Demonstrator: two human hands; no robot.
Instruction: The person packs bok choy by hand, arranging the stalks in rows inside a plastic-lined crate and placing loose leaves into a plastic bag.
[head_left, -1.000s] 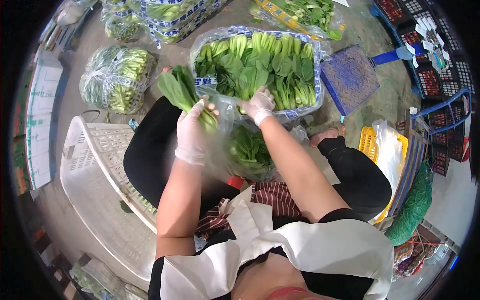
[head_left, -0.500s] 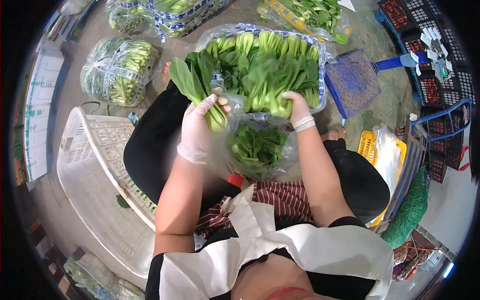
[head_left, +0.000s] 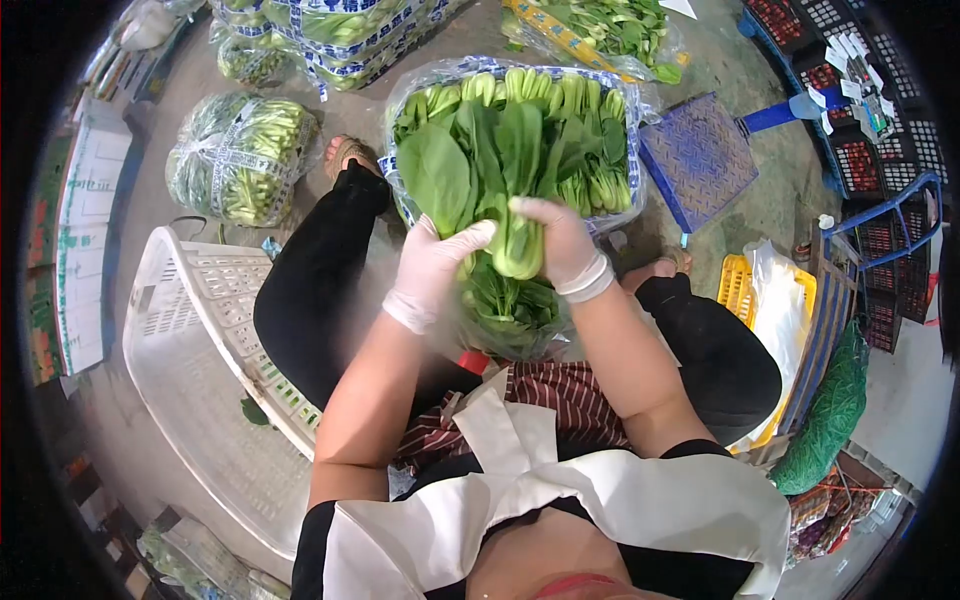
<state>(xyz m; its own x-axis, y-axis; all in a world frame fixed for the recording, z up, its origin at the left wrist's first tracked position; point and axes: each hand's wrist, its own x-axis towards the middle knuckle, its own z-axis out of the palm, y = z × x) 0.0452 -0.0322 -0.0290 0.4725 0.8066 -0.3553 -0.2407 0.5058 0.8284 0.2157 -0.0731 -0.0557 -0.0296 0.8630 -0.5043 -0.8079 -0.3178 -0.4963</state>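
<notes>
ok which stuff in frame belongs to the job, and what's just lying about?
In the job, it seems:
bunch of greens, held by left hand and right hand
lined crate of greens
loose greens between the legs

Probably lying about, untouched:
white basket
yellow basket
green netting

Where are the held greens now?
In the head view, the held greens are just above centre, between left hand and right hand, leaves overlapping the vegetable bin.
</notes>
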